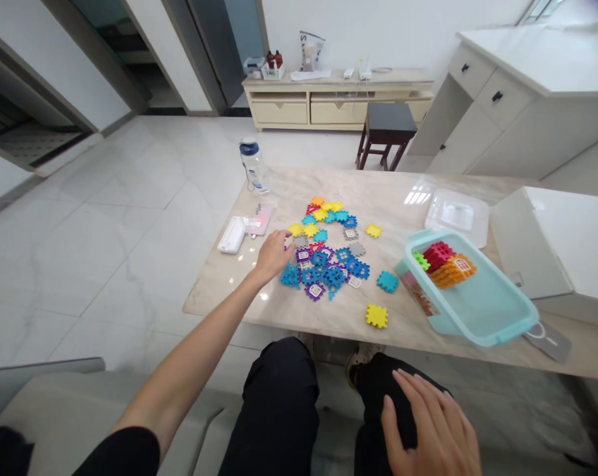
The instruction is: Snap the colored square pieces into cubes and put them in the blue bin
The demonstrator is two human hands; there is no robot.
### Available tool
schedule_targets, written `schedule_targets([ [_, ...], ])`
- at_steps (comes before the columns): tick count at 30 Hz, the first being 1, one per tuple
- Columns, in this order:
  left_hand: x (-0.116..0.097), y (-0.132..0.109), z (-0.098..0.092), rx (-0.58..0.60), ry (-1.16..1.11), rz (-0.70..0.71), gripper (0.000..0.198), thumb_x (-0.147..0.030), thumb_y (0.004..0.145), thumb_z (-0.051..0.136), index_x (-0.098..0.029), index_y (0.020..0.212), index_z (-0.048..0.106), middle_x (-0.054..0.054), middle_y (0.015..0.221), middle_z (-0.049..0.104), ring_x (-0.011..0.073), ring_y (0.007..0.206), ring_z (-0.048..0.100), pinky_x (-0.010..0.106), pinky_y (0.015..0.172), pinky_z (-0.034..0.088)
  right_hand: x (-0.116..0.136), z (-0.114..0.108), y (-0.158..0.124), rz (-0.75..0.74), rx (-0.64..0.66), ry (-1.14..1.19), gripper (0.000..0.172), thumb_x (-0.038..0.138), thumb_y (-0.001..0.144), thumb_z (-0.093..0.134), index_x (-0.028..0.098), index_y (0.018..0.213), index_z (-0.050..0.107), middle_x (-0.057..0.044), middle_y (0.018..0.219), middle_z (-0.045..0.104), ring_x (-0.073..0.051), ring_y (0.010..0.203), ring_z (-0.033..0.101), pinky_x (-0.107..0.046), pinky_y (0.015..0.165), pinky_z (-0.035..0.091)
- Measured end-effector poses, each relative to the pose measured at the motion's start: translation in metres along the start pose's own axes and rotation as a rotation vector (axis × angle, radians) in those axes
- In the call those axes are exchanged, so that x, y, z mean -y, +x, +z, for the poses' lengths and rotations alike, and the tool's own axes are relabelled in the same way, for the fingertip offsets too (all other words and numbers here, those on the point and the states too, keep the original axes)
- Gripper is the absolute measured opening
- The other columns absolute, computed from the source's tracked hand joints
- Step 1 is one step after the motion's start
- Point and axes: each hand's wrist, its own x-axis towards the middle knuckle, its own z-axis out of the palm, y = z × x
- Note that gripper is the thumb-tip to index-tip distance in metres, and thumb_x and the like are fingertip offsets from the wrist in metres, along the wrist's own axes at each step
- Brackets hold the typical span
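Observation:
My left hand (274, 254) is stretched over the left edge of a loose pile of plastic interlocking tiles, its fingers bent and slightly apart. No tile shows in its grasp; whether the fingertips touch one I cannot tell. Closest to it are a yellow tile (296, 229) and a grey tile (300, 242). Blue tiles (333, 276) and purple tiles with white window inserts (315, 291) lie heaped on the pile's near side. On my right thigh rests my right hand (432, 423), open and holding nothing.
A light teal tub (497, 311) holds stacked orange tiles (452, 271), red ones (438, 256) and green ones. Behind it are a clear lid (458, 217) and a white box (542, 244). A water bottle (254, 168), a phone (262, 219) and a white case (232, 235) occupy the left side.

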Motion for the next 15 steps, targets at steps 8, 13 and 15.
schedule_targets([
  [8,-0.009,0.077,0.062,0.069,-0.003,0.064,0.040,-0.033,0.095,0.081,-0.017,0.131,0.077,0.020,0.143,0.076,0.0378,0.134,0.066,0.053,0.124,0.047,-0.007,0.004,0.007,0.046,0.002,0.026,0.038,0.036,0.106,0.065,0.031,0.142,0.075,-0.007,0.119,0.088,-0.038,0.102,0.079,-0.056,0.096,0.052],
  [13,-0.017,0.076,0.056,0.002,-0.065,0.061,0.035,-0.035,0.092,0.081,-0.016,0.121,0.075,0.020,0.133,0.078,0.0359,0.129,0.067,0.053,0.123,0.049,-0.005,0.002,0.005,0.084,0.037,0.076,0.035,0.036,0.108,0.067,0.031,0.141,0.075,-0.010,0.126,0.086,-0.038,0.112,0.077,-0.057,0.103,0.052],
  [15,-0.034,0.063,0.042,-0.081,-0.242,-0.008,0.043,-0.042,0.092,0.081,-0.017,0.126,0.072,0.018,0.132,0.077,0.0327,0.125,0.069,0.050,0.116,0.055,-0.004,-0.001,0.004,0.124,0.055,0.089,0.033,0.035,0.109,0.065,0.030,0.140,0.075,-0.011,0.128,0.085,-0.038,0.116,0.076,-0.057,0.105,0.052],
])
